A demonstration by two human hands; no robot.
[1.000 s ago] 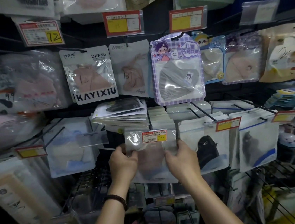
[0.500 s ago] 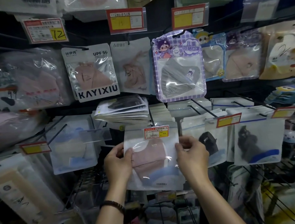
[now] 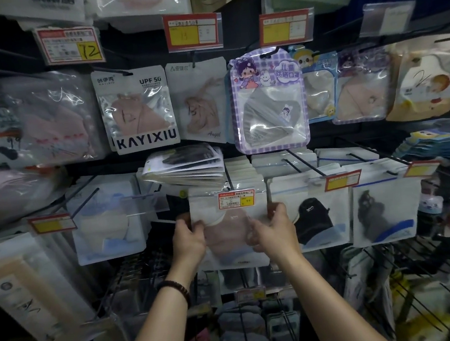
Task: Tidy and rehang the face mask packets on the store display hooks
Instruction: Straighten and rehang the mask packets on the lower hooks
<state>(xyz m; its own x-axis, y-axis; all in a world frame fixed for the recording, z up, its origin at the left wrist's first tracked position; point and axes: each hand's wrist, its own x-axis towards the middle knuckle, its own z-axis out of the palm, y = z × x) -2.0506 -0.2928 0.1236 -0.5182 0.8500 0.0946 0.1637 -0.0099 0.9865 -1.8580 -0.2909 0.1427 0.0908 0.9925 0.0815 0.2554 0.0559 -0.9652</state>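
The left hand [image 3: 189,240] pinches the left edge of one pink-mask packet [image 3: 230,237], and the right hand [image 3: 275,229] pinches its right edge. The packet hangs upright, long axis vertical, midway between the two hands. Its top lies above the fingers, behind the single price tag [image 3: 237,199] on one hook [image 3: 227,177].

We reach both bare forearms up and forward, side by side. Our left hand [image 3: 188,240] and right hand [image 3: 274,230] pinch the packet [image 3: 230,235] by its side edges, thumbs in front; the fingers behind seem curled, though hidden.
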